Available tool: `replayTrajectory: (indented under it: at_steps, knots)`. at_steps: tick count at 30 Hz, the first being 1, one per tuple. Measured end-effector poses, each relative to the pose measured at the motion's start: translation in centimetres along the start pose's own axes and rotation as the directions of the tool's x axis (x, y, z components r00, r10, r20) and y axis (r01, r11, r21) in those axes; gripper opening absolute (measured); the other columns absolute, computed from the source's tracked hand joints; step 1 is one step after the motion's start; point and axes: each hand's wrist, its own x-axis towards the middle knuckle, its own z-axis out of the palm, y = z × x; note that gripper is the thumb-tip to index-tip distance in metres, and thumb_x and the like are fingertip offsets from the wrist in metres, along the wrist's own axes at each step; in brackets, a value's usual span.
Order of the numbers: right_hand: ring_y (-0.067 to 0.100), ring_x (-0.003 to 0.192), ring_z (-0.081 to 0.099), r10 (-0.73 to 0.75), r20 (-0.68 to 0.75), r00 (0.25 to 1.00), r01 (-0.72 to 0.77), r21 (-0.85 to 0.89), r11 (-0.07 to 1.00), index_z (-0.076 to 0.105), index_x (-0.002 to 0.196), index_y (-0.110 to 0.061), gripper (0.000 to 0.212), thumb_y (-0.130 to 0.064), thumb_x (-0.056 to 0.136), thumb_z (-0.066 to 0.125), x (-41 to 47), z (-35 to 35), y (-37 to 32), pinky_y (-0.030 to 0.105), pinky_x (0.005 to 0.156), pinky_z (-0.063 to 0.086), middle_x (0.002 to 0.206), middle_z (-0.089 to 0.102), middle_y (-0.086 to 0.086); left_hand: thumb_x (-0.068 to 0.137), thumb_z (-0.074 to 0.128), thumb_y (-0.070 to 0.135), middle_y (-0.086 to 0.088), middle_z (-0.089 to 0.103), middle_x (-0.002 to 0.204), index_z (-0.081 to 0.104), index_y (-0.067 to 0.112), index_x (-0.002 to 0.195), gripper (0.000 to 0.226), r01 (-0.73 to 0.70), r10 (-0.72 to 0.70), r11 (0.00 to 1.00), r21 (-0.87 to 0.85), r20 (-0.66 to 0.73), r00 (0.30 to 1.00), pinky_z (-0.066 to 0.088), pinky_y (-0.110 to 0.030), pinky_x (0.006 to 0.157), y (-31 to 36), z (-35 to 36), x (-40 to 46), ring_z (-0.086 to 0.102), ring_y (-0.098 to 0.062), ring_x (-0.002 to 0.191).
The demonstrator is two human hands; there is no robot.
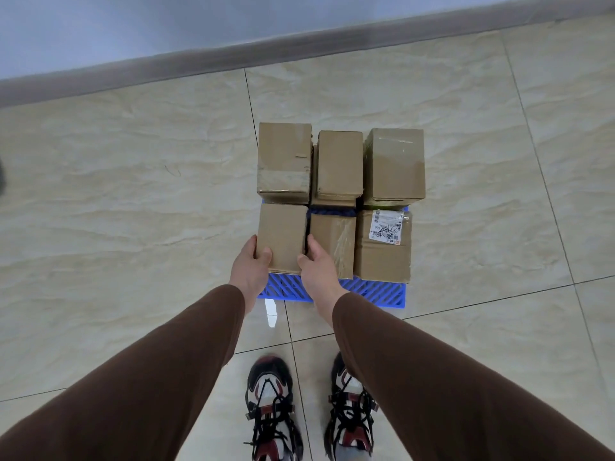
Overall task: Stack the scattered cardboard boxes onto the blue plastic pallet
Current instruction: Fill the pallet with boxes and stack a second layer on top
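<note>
Cardboard box [282, 237] at the near-left of the blue pallet [372, 291], left hand [250, 268] and right hand [316, 266] clamped on its two sides. Neighbour box [332, 242] touches it; bare pallet edge shows in front, open tile floor [133, 194] all round. Labelled box [382, 244] carries a white sticker [387, 226], print too small to read.

pallet [376, 291]: mostly hidden under boxes, near edge showing
label [388, 226]: print too small to read
shoes [270, 410]: toes cut off by the bottom edge
dark object [1, 176]: cut off at left edge, unidentifiable
</note>
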Motion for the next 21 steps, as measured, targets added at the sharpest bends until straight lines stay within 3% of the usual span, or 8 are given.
replayTrajectory:
  at_steps: [3,5,7,10,14,16,19,21]
  knots:
    - [0.017,0.148,0.038,-0.004,-0.014,1.0,0.004,0.029,1.0,0.027,0.161,-0.026,0.059,-0.013,0.107,0.045,-1.4,-1.1,-0.5,0.029,0.119,0.031,0.165,0.034,-0.004,0.105,0.048,0.026,0.002,0.04,0.157,0.02,0.025,0.161,0.063,0.029,-0.029,1.0,0.0,-0.027,0.999,0.035,-0.023,0.097,0.9,0.1,-1.5,0.047,-0.013,0.127]
    - [0.016,0.141,0.047,-0.011,-0.056,0.998,0.013,0.038,0.999,0.028,0.161,-0.032,0.059,-0.02,0.106,0.047,-2.7,-2.5,-1.2,0.021,0.111,0.038,0.164,0.035,-0.006,0.104,0.049,0.027,0.003,0.031,0.164,0.017,0.027,0.161,0.065,-0.011,0.013,0.999,0.03,-0.062,0.998,0.03,-0.027,0.114,1.7,0.2,-2.9,0.037,-0.016,0.145]
    - [0.01,0.128,0.056,-0.025,-0.097,0.995,0.031,0.067,0.997,0.028,0.16,-0.036,0.059,-0.027,0.105,0.049,-4.4,-4.1,-2.1,0.013,0.099,0.042,0.161,0.038,-0.009,0.104,0.048,0.026,0.004,0.027,0.166,0.019,0.027,0.161,0.064,-0.074,0.08,0.994,0.083,-0.075,0.994,0.026,-0.04,0.123,2.8,0.5,-4.6,0.03,-0.019,0.151]
    - [0.016,0.143,0.044,-0.057,-0.162,0.985,0.077,0.12,0.99,0.031,0.159,-0.034,0.059,-0.033,0.103,0.051,-7.0,-7.1,-3.7,0.031,0.117,0.035,0.161,0.04,-0.007,0.105,0.048,0.027,0.003,0.027,0.166,0.021,0.027,0.161,0.062,-0.157,0.163,0.976,0.15,-0.024,0.986,0.028,-0.044,0.123,5.6,2.0,-7.5,0.029,-0.019,0.151]
    - [0.009,0.141,0.041,-0.074,-0.266,0.961,0.125,0.181,0.976,0.037,0.158,-0.028,0.061,-0.04,0.1,0.054,-10.7,-12.2,-6.4,0.029,0.114,0.032,0.16,0.041,-0.008,0.103,0.051,0.031,0.004,0.034,0.163,0.025,0.028,0.159,0.062,-0.243,0.234,0.954,0.176,0.069,0.97,0.03,-0.037,0.12,10.3,5.5,-11.6,0.034,-0.018,0.148]
    - [0.008,0.14,0.044,-0.106,-0.317,0.942,0.179,0.211,0.961,0.042,0.155,-0.023,0.059,-0.037,0.099,0.057,-12.2,-15.2,-7.4,0.033,0.119,0.033,0.159,0.044,-0.005,0.102,0.052,0.032,0.002,0.035,0.162,0.025,0.026,0.16,0.063,-0.282,0.262,0.939,0.196,0.12,0.958,0.033,-0.04,0.12,12.7,7.7,-13.4,0.036,-0.019,0.147]
    - [-0.011,0.12,0.055,-0.128,-0.379,0.917,0.242,0.272,0.931,0.052,0.147,-0.019,0.051,-0.034,0.099,0.059,-14.1,-20.7,-7.3,0.024,0.107,0.043,0.153,0.053,-0.001,0.101,0.054,0.033,-0.001,0.04,0.16,0.028,0.023,0.159,0.064,-0.336,0.296,0.912,0.236,0.188,0.936,0.039,-0.031,0.114,15.4,12.2,-15.8,0.041,-0.02,0.143]
    - [-0.012,0.124,0.054,-0.114,-0.418,0.901,0.251,0.29,0.923,0.047,0.152,-0.021,0.057,-0.036,0.098,0.059,-15.1,-24.5,-6.5,0.013,0.097,0.043,0.147,0.056,-0.004,0.101,0.056,0.035,0.004,0.04,0.159,0.028,0.025,0.159,0.065,-0.358,0.304,0.898,0.255,0.226,0.925,0.043,-0.018,0.099,16.4,15.7,-17.3,0.044,-0.013,0.139]
